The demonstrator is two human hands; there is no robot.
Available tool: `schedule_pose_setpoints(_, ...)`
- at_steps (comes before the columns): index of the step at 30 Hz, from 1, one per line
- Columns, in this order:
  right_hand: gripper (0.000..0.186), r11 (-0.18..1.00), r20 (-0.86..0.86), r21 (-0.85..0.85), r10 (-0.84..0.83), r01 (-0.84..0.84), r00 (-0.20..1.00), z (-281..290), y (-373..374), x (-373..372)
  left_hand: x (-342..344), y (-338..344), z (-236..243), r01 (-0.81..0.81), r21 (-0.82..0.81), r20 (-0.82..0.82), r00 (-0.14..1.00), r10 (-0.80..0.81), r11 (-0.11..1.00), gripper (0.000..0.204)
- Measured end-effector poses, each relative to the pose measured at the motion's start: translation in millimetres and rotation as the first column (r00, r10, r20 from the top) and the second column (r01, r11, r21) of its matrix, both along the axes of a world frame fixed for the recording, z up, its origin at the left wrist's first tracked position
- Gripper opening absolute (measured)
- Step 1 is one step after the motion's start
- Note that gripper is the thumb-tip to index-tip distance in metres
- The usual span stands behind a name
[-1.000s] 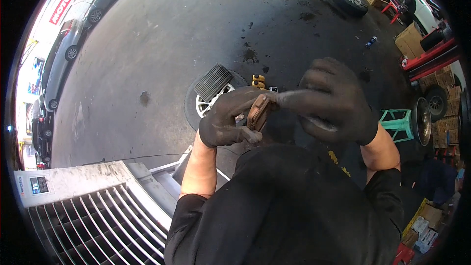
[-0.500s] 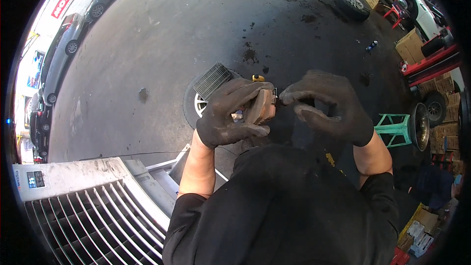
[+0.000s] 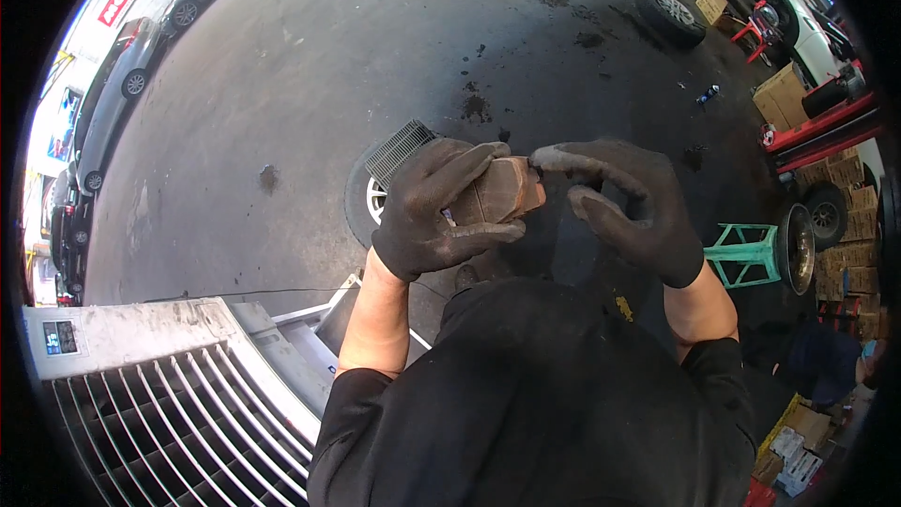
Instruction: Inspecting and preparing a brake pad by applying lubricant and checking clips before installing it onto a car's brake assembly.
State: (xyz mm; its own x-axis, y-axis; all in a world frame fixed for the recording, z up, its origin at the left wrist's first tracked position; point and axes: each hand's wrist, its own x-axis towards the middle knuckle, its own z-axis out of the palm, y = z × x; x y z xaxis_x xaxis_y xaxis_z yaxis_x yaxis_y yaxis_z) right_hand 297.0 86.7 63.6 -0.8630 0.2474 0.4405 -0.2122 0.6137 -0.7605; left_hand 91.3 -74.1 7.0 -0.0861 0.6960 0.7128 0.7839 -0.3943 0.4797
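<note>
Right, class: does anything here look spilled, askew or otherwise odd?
Yes. Dark patches stain the grey floor ahead, as if something spilled. A dark slatted panel lies askew over a wheel, an unusual resting place. The brown block in the left hand looks grimy; I can't confirm damage.

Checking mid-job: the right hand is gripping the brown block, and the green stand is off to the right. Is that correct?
Not quite: the head view shows the left hand gripping the brown block, not the right hand, whose thumb and index finger stand apart. The green stand is off to the right, as you said.
</note>
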Motion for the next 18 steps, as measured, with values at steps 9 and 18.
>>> schedule_pose_setpoints(9, 0.049, 0.937, 0.067, -0.346, -0.014, 0.036, 0.998, 8, -23, 5, 3, -6, 6, -0.113, -0.017, 0.035, 0.993, 0.114, 0.993, 0.074)
schedule_pose_setpoints(18, 0.055, 0.98, 0.204, -0.176, -0.057, 0.094, 0.977, 7, -27, -3, -1, 3, 3, -0.27, 0.059, 0.077, 0.961, 0.265, 0.961, 0.068)
